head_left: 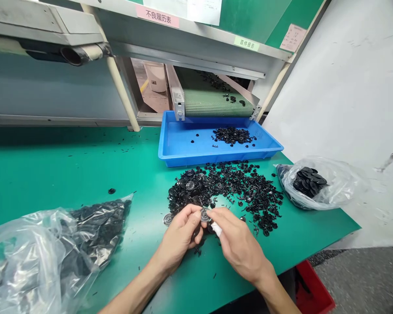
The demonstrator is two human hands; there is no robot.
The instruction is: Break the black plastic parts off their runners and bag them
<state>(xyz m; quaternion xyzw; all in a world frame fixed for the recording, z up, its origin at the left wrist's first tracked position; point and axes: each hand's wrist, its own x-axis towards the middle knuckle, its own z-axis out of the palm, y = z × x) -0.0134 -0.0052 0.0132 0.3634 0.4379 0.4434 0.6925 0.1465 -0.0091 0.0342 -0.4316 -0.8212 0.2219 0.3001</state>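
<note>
My left hand (pixel 180 235) and my right hand (pixel 239 246) meet over the green bench. The left thumb and fingers pinch a small round black-and-metal part (pixel 205 214). My right fingertips reach that part from the other side, gripping a small white piece (pixel 217 228) whose nature I cannot tell. Just beyond my hands lies a wide heap of black round parts and small pins (pixel 225 192). A single loose disc (pixel 167 219) rests left of my left hand.
A blue plastic tray (pixel 216 159) with black parts sits below a green conveyor belt (pixel 216 107). Clear plastic bags of black parts lie at the left (pixel 26 270) and right (pixel 334 183). A red bin (pixel 314 290) stands below the bench's front edge.
</note>
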